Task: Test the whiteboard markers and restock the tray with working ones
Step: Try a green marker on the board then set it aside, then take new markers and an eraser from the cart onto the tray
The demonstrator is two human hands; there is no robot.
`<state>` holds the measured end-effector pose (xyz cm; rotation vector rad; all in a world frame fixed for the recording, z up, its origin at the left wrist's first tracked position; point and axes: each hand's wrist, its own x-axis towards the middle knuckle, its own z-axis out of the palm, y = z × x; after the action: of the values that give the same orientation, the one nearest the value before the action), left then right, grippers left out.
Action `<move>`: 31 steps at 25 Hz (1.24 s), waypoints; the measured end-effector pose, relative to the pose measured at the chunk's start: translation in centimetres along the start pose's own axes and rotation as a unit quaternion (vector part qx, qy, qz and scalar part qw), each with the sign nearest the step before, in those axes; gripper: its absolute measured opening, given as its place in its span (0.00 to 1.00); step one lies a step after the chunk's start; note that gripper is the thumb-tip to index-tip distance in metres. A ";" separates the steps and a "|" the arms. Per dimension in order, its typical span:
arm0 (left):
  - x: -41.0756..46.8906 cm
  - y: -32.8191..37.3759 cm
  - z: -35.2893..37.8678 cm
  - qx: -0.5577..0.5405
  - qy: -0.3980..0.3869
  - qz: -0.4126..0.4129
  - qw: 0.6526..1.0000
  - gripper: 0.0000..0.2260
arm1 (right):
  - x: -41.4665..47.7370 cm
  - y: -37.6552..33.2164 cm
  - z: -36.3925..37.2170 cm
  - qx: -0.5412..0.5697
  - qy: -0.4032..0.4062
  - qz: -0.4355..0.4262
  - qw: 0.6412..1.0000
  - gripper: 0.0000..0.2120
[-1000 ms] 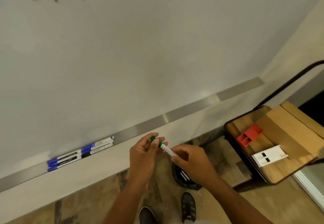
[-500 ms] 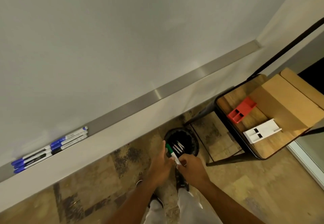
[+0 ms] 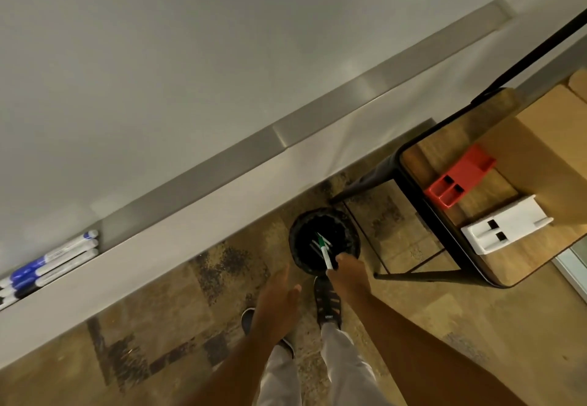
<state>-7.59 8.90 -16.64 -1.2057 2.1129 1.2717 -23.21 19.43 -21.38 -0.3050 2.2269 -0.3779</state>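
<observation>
Fingers [image 3: 343, 261] of your right hand [image 3: 349, 277] pinch marker [image 3: 325, 251] by tail, green cap, apparently on, above black bin [image 3: 297, 231]. Left hand [image 3: 279, 294] loose, empty. Marker light, stiff, likely slick; hold mid-barrel.

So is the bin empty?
No. Several markers lie inside the black bin, below the green marker that the right hand holds.

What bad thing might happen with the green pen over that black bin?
The right hand pinches the green marker only by its tail, close to the wastebasket's near rim. Dropped from there, it might clip the rim and roll across the floor by the shoe.
</observation>
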 end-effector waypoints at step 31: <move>0.3 12.8 -2.5 0.344 0.028 0.272 0.899 0.34 | -11.3 1.9 -10.8 -0.118 0.259 -0.091 0.954 0.39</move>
<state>-18.11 9.40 -8.97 -0.3586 2.7026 0.5376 -24.76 26.78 -7.61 -0.5973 2.7775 -0.3118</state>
